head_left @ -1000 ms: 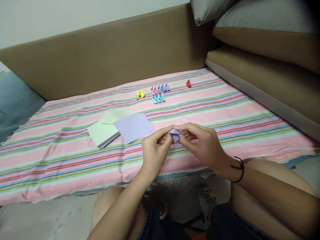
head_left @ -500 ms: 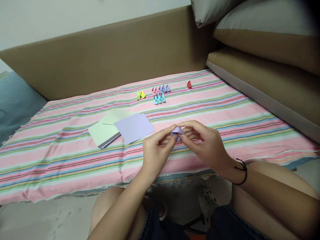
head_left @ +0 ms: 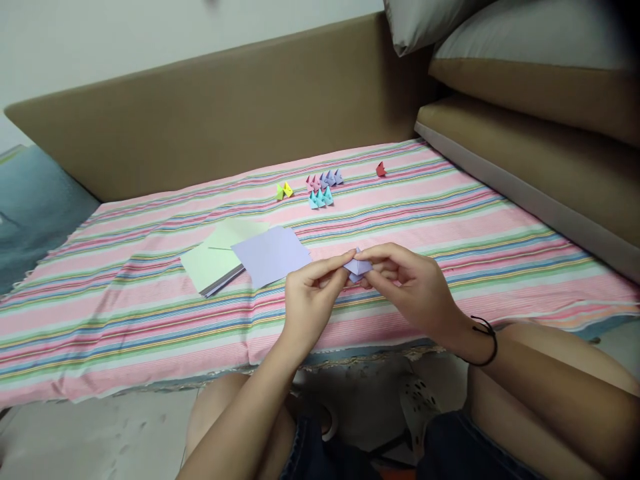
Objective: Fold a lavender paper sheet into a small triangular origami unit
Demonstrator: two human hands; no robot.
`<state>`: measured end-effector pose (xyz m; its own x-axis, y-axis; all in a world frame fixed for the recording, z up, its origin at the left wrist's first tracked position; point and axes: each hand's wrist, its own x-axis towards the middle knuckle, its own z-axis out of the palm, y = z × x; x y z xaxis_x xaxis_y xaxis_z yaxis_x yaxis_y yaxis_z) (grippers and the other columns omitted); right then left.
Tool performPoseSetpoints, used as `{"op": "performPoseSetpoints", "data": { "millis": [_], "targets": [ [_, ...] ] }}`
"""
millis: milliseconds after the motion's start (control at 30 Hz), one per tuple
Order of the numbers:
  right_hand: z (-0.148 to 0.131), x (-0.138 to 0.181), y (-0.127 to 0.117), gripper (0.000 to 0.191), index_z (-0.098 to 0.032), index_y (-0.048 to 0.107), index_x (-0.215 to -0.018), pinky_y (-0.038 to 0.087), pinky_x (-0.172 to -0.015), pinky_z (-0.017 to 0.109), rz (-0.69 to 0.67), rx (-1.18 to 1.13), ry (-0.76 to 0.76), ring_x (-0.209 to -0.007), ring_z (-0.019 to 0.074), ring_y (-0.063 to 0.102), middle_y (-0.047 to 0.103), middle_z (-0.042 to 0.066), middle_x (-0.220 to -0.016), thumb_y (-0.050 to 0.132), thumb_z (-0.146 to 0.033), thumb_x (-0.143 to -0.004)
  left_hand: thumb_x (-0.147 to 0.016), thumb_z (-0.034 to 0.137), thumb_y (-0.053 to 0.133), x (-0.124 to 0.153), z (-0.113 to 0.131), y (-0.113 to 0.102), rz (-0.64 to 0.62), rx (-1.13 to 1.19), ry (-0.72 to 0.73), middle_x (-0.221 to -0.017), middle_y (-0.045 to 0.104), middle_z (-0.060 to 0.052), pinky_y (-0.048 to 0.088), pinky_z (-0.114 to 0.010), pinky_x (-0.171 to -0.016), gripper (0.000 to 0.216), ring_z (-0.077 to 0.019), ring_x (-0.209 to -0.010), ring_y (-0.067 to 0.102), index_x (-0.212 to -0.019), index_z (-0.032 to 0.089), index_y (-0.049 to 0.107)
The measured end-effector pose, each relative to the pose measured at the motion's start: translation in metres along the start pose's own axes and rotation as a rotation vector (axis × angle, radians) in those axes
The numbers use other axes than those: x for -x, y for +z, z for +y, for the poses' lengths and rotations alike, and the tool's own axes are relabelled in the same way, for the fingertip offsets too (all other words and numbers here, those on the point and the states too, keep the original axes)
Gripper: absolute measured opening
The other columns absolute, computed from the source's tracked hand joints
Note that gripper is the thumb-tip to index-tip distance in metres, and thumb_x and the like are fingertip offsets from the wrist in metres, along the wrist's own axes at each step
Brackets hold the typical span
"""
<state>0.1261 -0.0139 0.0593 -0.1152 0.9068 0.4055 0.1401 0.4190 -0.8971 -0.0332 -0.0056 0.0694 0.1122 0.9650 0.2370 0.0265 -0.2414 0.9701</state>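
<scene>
A small piece of folded purple paper [head_left: 358, 267] is held up between my two hands, above the near part of the striped cloth. My left hand [head_left: 316, 290] pinches its left side between thumb and fingertips. On the right side, my right hand [head_left: 407, 277] grips it the same way, with a dark cord around that wrist. Left of my hands lies a flat purple paper sheet [head_left: 273, 255], partly over a stack of pale green sheets [head_left: 213, 267].
Small folded paper pieces stand farther back: yellow ones [head_left: 285, 191], pink ones [head_left: 313, 183], purple ones [head_left: 332, 178], turquoise ones [head_left: 321, 198] and a red one [head_left: 381, 169]. A striped cloth [head_left: 150, 313] covers the seat. Large cushions [head_left: 530, 147] are piled at the right.
The folded purple paper has turned in my fingers: its dark opening no longer shows, and a creased, pointed face does. My left thumb has shifted slightly left. Both hands still hold it.
</scene>
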Motion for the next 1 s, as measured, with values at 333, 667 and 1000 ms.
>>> {"op": "performPoseSetpoints", "data": {
  "millis": [333,667,1000],
  "targets": [
    [0.005,-0.003,0.000,0.018,-0.022,0.062,-0.101,0.058,-0.070,0.030,-0.041,-0.122,0.111,-0.079,0.0168,0.067,0.067,0.004,-0.090,0.059,-0.025,-0.084,-0.077,0.030,0.066,-0.005,0.002,-0.003,-0.041,0.136,-0.175,-0.092,0.074,-0.005,0.056,-0.028,-0.072,0.022,-0.0162,-0.078,0.068,-0.094,0.020,0.075],
    [0.006,-0.005,-0.003,0.018,-0.022,0.061,-0.103,0.055,-0.075,0.030,-0.094,-0.198,0.182,-0.082,0.0151,0.066,0.066,0.004,-0.094,0.057,-0.024,-0.085,-0.066,0.026,0.078,-0.010,-0.007,-0.009,-0.105,0.235,-0.240,-0.084,0.074,-0.003,0.054,-0.027,-0.077,0.035,-0.0142,-0.078,0.067,-0.099,0.019,0.072],
    [0.006,-0.014,-0.008,0.026,-0.018,0.063,-0.090,0.055,-0.069,0.027,-0.207,-0.335,0.442,-0.072,0.0132,0.066,0.068,0.003,-0.083,0.069,-0.038,-0.076,-0.063,0.023,0.079,-0.010,-0.002,-0.006,-0.168,0.224,-0.308,-0.080,0.073,-0.005,0.053,-0.029,-0.077,0.046,-0.0179,-0.078,0.068,-0.107,0.015,0.065]
  ]
}}
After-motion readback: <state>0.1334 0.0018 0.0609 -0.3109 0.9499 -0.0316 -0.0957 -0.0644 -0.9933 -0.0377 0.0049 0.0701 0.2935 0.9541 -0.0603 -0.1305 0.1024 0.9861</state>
